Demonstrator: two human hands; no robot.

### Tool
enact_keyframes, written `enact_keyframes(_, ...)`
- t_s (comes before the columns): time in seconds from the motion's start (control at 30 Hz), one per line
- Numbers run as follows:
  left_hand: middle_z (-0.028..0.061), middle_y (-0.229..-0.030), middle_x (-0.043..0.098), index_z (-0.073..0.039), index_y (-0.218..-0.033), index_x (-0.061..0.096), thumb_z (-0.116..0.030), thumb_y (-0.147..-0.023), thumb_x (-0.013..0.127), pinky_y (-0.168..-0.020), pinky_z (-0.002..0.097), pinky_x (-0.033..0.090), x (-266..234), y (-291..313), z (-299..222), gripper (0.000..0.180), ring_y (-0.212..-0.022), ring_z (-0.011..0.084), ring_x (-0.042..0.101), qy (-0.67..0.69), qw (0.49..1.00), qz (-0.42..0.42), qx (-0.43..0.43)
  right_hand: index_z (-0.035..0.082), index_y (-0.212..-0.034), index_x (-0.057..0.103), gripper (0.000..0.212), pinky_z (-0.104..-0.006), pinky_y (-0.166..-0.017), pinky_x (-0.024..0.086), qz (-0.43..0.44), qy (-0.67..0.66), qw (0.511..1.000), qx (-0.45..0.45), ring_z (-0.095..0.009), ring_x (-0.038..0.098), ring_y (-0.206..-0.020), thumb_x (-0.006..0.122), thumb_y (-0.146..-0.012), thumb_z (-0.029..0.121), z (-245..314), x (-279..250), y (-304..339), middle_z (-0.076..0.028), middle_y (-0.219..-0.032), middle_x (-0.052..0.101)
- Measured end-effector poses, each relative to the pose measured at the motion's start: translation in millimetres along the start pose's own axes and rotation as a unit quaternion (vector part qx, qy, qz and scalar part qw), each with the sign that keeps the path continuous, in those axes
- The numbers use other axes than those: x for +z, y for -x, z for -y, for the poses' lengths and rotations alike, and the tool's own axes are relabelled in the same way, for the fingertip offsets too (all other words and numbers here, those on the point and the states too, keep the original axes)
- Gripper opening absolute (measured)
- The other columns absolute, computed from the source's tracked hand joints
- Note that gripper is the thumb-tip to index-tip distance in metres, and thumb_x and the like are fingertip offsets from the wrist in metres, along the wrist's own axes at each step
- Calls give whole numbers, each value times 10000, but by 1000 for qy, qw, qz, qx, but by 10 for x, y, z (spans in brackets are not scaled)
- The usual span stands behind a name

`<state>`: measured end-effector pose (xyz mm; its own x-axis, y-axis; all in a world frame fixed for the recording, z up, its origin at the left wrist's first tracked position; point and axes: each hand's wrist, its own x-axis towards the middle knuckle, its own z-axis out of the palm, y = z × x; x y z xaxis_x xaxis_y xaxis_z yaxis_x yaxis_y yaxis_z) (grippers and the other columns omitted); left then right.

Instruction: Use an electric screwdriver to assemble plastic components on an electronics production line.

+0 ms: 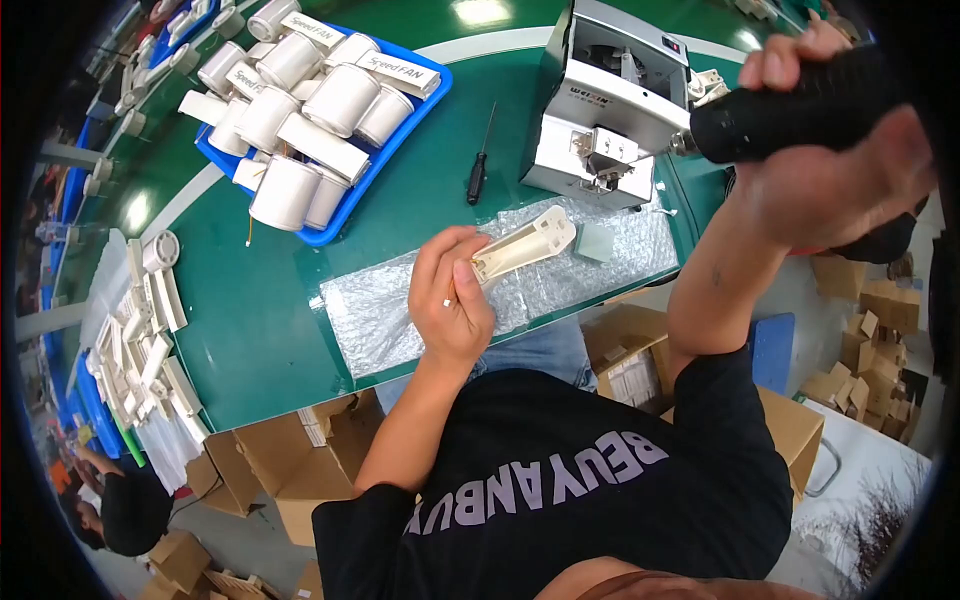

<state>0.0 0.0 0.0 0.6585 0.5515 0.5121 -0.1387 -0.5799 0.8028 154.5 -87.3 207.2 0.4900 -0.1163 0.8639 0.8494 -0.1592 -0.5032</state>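
Gleaming green table [270, 310] (cartons [285, 455] below)

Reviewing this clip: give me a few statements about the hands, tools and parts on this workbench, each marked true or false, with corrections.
1. The left hand holds a long cream plastic housing. True.
2. The right hand is resting flat on the table. False: it is raised, gripping a black cylindrical tool.
3. A black-handled screwdriver lies on the green tabletop. True.
4. The blue tray contains only flat panels. False: white cylinders are heaped in the blue tray too.
5. A clear plastic sheet lies along the table's near edge. True.
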Motion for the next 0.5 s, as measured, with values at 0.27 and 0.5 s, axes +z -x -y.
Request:
enact_keyframes(0.27,159,-1019,640,15,-949,687,-75,-939,469,-769,359,511,-15,21,13,236,-874,297,638,8,1000,-10,-2,86,-1237,430,347,-276,-509,472,50,-142,970,193,-156,552,-597,498,-990,320,-421,31,-53,-126,-854,582)
enact_keyframes(0.5,120,-1006,644,-14,-946,691,-74,-929,508,-727,346,510,-2,-9,36,193,-845,278,633,13,1000,-18,-5,9,-1090,450,584,-252,-601,427,218,-580,745,248,-149,530,-679,613,-858,519,-216,-523,88,-100,-971,486)
